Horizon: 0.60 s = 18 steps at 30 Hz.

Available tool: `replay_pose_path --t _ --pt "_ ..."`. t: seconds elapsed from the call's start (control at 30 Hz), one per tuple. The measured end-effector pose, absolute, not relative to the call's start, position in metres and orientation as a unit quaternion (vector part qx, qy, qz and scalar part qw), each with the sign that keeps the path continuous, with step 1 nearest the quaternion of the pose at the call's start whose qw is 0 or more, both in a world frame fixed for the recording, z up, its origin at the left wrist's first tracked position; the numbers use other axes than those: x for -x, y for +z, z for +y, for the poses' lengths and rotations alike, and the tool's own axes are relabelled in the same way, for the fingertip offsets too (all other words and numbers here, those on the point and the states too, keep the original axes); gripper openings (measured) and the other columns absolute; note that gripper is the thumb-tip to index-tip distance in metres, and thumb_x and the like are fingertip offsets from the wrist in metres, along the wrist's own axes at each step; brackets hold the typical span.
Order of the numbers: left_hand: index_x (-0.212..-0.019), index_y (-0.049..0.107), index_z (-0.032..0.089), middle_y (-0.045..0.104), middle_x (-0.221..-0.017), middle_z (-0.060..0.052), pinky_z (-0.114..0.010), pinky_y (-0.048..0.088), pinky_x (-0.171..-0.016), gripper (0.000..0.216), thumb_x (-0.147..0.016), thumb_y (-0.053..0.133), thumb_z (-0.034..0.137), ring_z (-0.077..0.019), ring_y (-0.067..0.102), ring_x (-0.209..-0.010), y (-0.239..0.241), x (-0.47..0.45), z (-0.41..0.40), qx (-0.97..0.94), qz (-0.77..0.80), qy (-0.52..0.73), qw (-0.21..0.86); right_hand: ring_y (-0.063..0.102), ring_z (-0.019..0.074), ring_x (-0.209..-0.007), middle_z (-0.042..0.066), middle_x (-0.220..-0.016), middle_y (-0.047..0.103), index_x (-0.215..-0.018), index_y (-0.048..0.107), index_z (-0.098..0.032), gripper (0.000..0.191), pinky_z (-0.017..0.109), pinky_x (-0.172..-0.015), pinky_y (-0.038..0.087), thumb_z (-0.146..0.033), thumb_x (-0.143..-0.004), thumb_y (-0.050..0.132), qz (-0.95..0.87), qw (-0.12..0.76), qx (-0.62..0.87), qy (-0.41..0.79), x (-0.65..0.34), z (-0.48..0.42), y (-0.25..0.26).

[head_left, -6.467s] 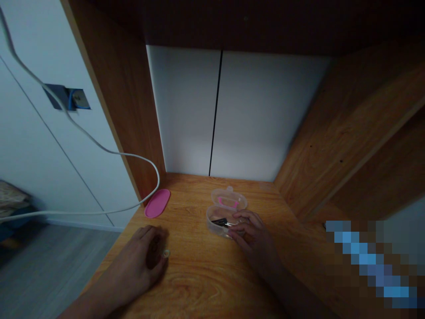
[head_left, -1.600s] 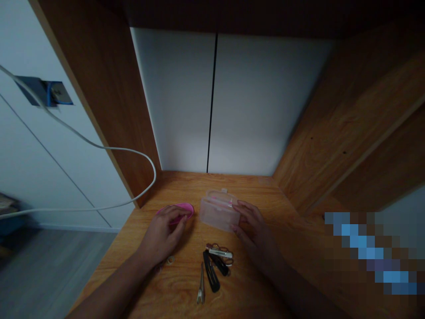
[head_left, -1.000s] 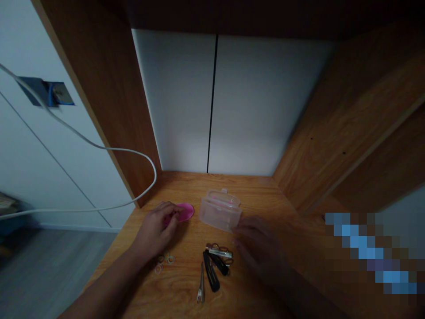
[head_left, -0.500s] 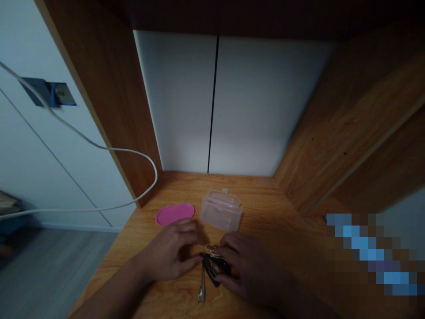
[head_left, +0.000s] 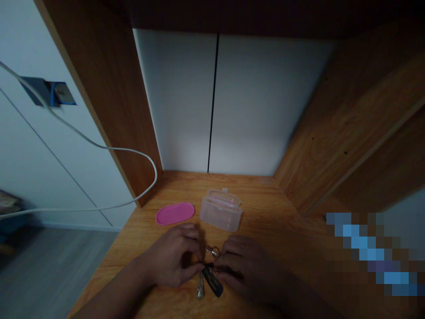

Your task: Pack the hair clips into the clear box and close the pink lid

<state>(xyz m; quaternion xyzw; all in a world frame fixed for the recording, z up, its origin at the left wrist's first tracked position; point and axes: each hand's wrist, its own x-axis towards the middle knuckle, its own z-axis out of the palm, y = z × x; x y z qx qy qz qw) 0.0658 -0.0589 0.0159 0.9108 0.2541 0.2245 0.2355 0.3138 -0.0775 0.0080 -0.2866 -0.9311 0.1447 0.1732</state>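
Curling the fingers [head_left: 189, 230] of left hand [head_left: 174, 257] and right hand [head_left: 247, 266] inward around black hair clips [head_left: 212, 281] on the worktop [head_left: 265, 208]; whether they pinch cannot be told. Clear plastic box [head_left: 221, 212] just behind the clips; pink oval piece [head_left: 175, 214] behind and left of them.

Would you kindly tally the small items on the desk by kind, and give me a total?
Clear plastic box: 1
Pink oval plastic piece: 1
Black hair clips: 2
Silver hair clip: 1
Metal ring: 1
Total: 6, though the left hand and right hand may hide more.
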Motion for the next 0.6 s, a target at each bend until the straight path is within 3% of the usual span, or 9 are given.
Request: replay_pose_path --t 0.3,0.43,0.6 --pt "-0.072 0.06 0.018 0.064 -0.078 -0.002 -0.032 0.04 -0.073 0.006 -0.074 0.064 0.015 -0.0184 0.056 -0.08 0.0177 -0.0655 -0.0592 -0.9 0.253 0.24 0.26 0.052 0.0161 -0.076 0.001 -0.081 0.062 -0.091 0.06 -0.021 0.007 0.03 -0.072 0.037 -0.02 -0.09 0.052 -0.914 0.216 0.319 0.127 -0.3145 -0.0801 0.0117" --pt "-0.07 0.06 0.018 0.065 -0.072 -0.002 -0.03 0.041 -0.071 0.007 -0.073 0.063 0.012 -0.0164 0.057 -0.073 0.0201 -0.0665 -0.0614 -0.878 0.239 0.278 0.307 0.054 0.018 -0.082 0.002 -0.088 0.063 -0.099 0.06 -0.023 0.019 0.032 -0.076 0.038 -0.014 -0.084 0.054 -0.911 0.178 0.351 0.125 -0.3167 -0.0786 0.0136" --pt "-0.062 0.059 0.017 0.062 -0.063 -0.002 -0.026 0.039 -0.055 0.008 -0.067 0.065 0.014 -0.0146 0.054 -0.06 0.0116 -0.0609 -0.0643 -0.823 0.296 0.306 0.376 0.053 0.0181 -0.08 0.003 -0.085 0.059 -0.083 0.059 -0.02 0.008 0.031 -0.071 0.037 -0.014 -0.079 0.056 -0.92 0.14 0.352 0.102 -0.3172 -0.0774 0.0127"
